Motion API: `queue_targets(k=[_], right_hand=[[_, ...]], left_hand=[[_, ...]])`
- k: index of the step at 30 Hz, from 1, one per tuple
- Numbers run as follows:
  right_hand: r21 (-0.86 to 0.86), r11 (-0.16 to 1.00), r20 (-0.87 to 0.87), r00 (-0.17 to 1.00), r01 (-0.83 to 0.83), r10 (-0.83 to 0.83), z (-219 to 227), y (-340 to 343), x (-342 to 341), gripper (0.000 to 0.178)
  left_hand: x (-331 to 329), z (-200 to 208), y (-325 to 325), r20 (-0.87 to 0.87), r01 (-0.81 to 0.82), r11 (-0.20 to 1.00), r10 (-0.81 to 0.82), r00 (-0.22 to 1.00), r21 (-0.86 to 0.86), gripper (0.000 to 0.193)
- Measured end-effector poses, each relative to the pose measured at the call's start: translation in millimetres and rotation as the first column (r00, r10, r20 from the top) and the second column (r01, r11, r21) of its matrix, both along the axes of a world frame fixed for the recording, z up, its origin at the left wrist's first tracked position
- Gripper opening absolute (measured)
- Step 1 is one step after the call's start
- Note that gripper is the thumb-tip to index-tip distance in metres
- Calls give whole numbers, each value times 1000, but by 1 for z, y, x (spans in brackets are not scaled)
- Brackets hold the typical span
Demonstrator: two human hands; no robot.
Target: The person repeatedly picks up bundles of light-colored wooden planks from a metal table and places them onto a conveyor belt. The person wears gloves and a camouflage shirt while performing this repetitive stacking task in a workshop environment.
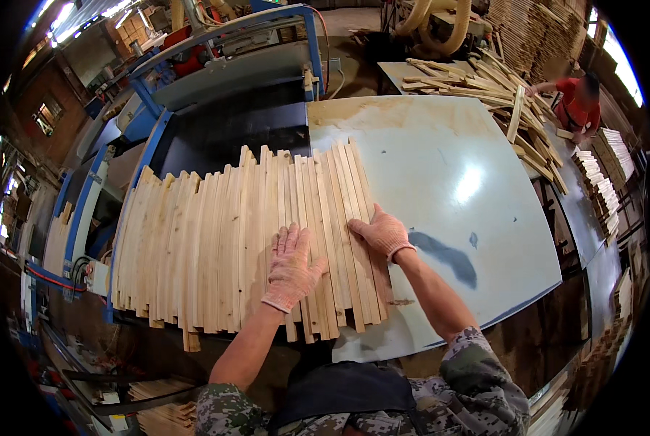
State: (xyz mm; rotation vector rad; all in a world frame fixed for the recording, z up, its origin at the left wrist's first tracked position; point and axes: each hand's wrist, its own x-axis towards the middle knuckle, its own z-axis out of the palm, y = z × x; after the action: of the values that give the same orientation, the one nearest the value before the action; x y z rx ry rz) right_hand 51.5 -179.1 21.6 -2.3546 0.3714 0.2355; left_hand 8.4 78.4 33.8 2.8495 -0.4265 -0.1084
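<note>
Head view: left hand point(290, 265) in a pink work glove, fingers spread, pressed flat on a row of pale wooden slats point(216, 247) lying side by side over the left edge of the grey tabletop point(470, 182) and the blue machine bed point(150, 138). Right hand point(382, 232), gloved too, open and flat on the rightmost slats, near the tabletop's front edge; far right corner, a heap of loose sticks point(499, 94) beside a person in red point(578, 102)
</note>
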Motion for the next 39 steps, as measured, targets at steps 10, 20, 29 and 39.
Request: queue_targets(k=[10, 20, 29, 39], right_hand=[[-513, 841, 385, 829, -173, 406, 8, 69, 23, 88], [-522, 840, 374, 843, -152, 385, -25, 70, 40, 55], [-505, 848, 285, 896, -161, 340, -17, 35, 32, 65], [-369, 919, 484, 815, -139, 318, -22, 9, 35, 80]], left_hand=[[-1, -37, 15, 109, 63, 998, -64, 992, 12, 70], [-5, -49, 15, 273, 74, 996, -82, 958, 41, 64], [-8, -36, 9, 234, 60, 997, -70, 970, 47, 55], [4, 32, -51, -86, -86, 971, 107, 991, 222, 64]])
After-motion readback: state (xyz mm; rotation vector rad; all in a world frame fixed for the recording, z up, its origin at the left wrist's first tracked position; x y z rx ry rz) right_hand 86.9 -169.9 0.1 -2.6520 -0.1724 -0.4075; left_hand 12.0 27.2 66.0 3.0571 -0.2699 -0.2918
